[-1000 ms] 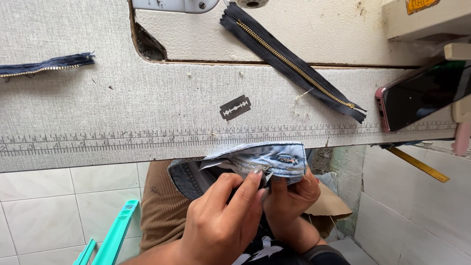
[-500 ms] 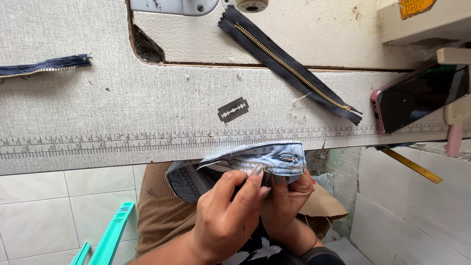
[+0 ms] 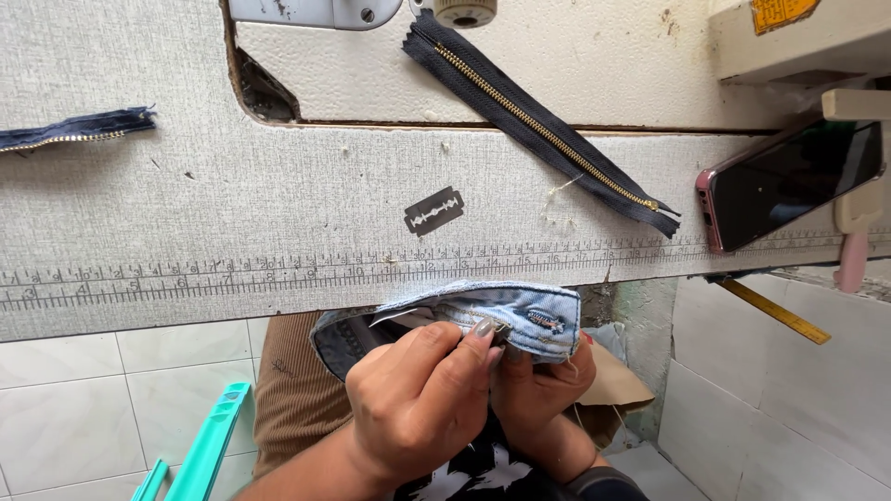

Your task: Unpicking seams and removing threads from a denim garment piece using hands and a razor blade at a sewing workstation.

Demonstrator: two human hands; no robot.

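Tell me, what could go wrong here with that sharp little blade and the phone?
The bare grey razor blade lies loose on the speckled grey worktable, just above the hands, so a reach could mean a cut. The pink-cased phone sits tilted near the table's right edge and might slide off. Both hands, left hand and right hand, pinch the pale blue denim piece by its zip, which could nip a fingertip.

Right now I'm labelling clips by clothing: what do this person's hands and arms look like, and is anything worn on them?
Both hands are bare, with no gloves or rings in view. The left hand has fairly long nails painted a muted grey-brown; its forearm is uncovered. The right hand is mostly hidden behind it, and something dark, perhaps a cuff or band, sits at its wrist. I cannot tell which.
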